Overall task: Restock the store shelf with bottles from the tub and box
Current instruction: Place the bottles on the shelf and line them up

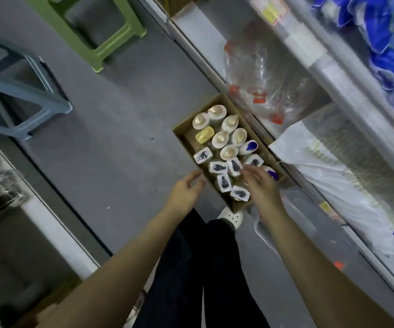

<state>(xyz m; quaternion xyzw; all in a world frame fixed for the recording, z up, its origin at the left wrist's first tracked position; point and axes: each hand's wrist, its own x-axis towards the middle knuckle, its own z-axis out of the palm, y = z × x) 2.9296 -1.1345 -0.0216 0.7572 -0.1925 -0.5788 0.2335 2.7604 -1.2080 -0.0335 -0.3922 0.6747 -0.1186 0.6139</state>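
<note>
Bottles (229, 152) filled the box (179, 132); our left hand (186, 190) and right hand (260, 183) hovered open, holding nothing.

A box (179, 134) stands on the floor (125, 110) just left of the shelf (321, 74), packed with upright bottles (229, 152). On the shelf's low level, right of the box, lies a bag of bottles (260, 74), with another bag (328, 178) nearer. 2 stools (110, 47) stand far left on the floor. The left hand (186, 190) is at the box's near left edge; the right hand (262, 185) is over the near bottles. A shoe (231, 217) sits just near the box.
</note>
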